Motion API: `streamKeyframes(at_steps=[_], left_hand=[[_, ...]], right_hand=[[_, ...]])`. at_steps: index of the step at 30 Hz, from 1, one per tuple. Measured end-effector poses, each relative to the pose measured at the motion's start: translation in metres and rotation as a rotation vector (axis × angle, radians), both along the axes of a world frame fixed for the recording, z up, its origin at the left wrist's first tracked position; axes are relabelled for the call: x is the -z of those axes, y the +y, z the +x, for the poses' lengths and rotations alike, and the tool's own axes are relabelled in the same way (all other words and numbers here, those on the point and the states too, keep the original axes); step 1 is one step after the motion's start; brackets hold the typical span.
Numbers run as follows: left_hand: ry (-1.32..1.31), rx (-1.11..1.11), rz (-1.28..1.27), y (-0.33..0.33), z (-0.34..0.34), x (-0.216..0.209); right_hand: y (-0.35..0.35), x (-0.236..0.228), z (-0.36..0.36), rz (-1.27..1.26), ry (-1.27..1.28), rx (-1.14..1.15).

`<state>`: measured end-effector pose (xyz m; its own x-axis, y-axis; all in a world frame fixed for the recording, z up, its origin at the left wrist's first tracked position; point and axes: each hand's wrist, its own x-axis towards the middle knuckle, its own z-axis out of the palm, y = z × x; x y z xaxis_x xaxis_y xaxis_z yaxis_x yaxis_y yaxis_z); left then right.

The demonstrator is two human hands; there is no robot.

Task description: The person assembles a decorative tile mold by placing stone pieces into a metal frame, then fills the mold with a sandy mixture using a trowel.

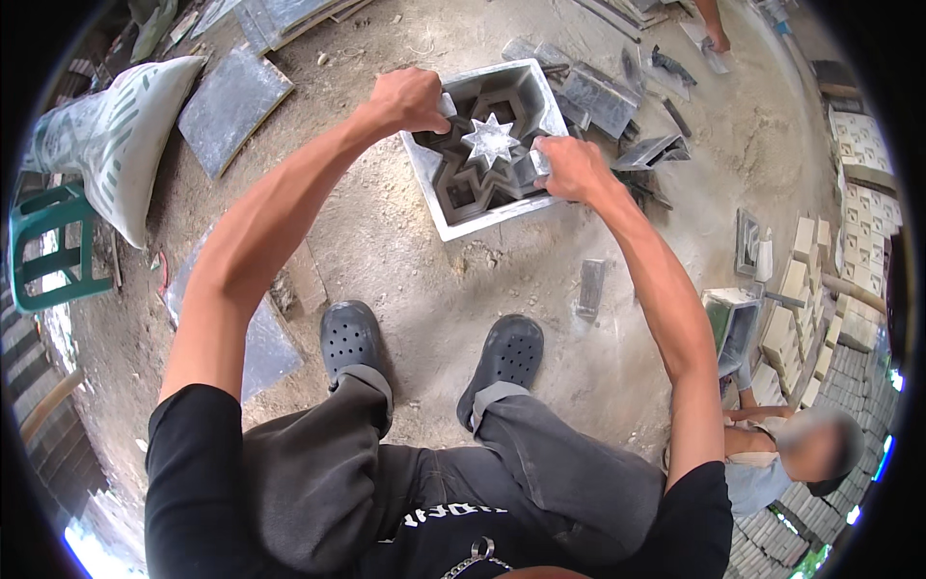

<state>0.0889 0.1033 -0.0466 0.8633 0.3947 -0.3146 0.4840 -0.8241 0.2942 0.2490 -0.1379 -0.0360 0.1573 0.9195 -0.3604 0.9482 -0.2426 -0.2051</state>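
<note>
On the dusty ground ahead of my feet is a grey rectangular block mould (495, 220) with zigzag walls inside. A pale eight-pointed star (492, 141) forms its middle, with dark hollows around it. My left hand (410, 100) is closed round a light grey grip at the mould's left side, thumb pointing inward. At the right side my right hand (576, 167) is wrapped round a similar pale grip. Both arms are stretched forward. The fingers' undersides are hidden, and I cannot tell whether the mould is off the ground.
Flat grey boards (231, 108), a full white sack (135, 135) and a green stool (60, 246) are on the left. Metal plates (600, 96) lie just right of the mould. Another person (762, 454) is at the lower right near stacked blocks (786, 328); another person's hand (717, 39) shows at the top.
</note>
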Motion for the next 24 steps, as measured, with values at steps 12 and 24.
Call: streamKeyframes(at_steps=[12, 24], left_hand=[[-0.134, 0.052, -0.019, 0.023, 0.035, 0.011], [-0.271, 0.149, -0.273, 0.052, 0.020, 0.025]], right_hand=[[0.017, -0.011, 0.015, -0.053, -0.032, 0.112], [-0.038, -0.012, -0.025, 0.483, -0.175, 0.212]])
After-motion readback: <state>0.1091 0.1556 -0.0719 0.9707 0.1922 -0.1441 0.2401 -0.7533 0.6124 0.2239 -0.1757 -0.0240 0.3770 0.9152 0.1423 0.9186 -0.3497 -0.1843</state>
